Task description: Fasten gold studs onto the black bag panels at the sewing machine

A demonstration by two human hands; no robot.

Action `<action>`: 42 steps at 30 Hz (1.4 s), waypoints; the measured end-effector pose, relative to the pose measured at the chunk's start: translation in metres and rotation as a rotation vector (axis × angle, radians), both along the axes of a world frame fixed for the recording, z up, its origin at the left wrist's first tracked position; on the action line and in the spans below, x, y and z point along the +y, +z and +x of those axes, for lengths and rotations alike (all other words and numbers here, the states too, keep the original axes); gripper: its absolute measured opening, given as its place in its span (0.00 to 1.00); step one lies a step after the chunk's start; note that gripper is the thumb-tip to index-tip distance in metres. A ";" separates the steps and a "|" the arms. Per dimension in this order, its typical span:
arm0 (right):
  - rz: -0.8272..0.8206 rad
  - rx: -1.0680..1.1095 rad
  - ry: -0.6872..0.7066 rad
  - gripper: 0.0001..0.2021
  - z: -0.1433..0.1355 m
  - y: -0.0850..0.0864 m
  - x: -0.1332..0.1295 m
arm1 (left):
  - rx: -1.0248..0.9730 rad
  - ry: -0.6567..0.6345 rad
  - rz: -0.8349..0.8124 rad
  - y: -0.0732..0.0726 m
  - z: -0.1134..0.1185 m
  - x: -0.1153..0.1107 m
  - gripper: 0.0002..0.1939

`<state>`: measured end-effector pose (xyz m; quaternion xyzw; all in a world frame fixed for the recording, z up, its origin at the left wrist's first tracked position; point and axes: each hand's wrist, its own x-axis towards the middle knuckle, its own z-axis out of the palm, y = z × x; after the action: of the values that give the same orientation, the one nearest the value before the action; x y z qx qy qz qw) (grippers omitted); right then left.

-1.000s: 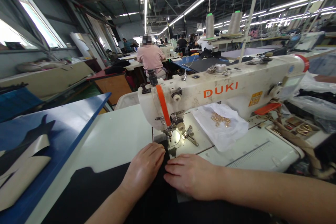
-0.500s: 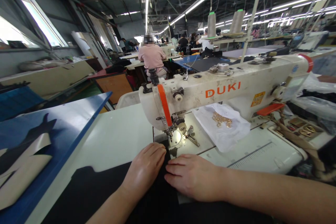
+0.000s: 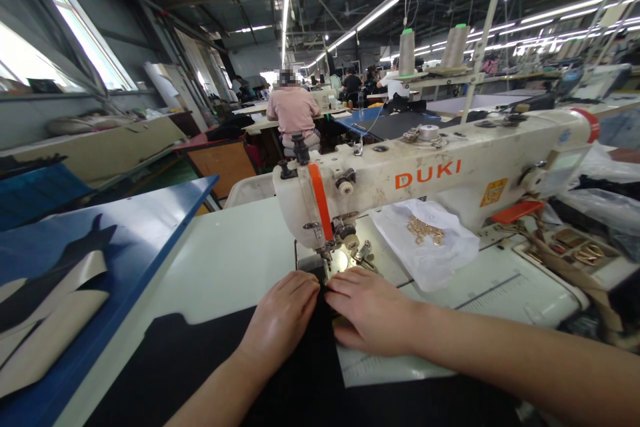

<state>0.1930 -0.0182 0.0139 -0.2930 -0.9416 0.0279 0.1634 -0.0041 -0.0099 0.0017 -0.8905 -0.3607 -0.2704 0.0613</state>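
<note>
A large piece of black fabric (image 3: 200,353) lies over the sewing table's front, its narrow end reaching the needle area (image 3: 327,259) of a white sewing machine (image 3: 370,177) marked DUKI. My left hand (image 3: 283,307) is closed at the fabric's edge, fingers pressed together just in front of the presser foot; its thumb is hidden. To the right, my right hand (image 3: 373,313) rests with its fingers stretched out, tips at the fabric's right edge and thumb apart below. Beside the needle, a metal guide (image 3: 364,252) is partly covered by the right hand.
Gold-coloured metal pieces (image 3: 425,230) lie on a white plastic bag (image 3: 450,260) under the machine arm. A blue table (image 3: 165,213) at left bears black and beige cut pieces (image 3: 65,327). Thread cones (image 3: 407,53) stand behind. A person in pink (image 3: 293,110) sits ahead.
My right hand has slid forward, closer to the needle, baring some of the tabletop below it. My left hand keeps its place at the fabric. The view has shifted slightly.
</note>
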 end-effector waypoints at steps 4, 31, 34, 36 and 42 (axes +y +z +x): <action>-0.008 0.034 0.007 0.16 -0.003 -0.003 0.002 | -0.001 0.001 -0.023 0.000 0.000 -0.002 0.08; -0.047 0.087 0.030 0.13 -0.003 -0.002 0.000 | -0.033 0.055 -0.105 0.002 0.004 -0.003 0.09; -0.032 0.053 0.048 0.13 -0.003 0.000 0.001 | -0.026 0.058 -0.096 0.002 0.004 -0.003 0.09; -0.027 0.040 0.051 0.13 -0.003 0.001 0.001 | -0.024 0.058 -0.091 0.001 0.004 -0.002 0.09; -0.006 0.038 0.051 0.13 -0.004 0.001 0.000 | -0.043 0.013 -0.066 -0.001 -0.005 -0.005 0.09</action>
<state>0.1890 -0.0182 0.0144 -0.2686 -0.9455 0.0403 0.1794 -0.0090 -0.0148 0.0007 -0.8836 -0.3766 -0.2772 0.0260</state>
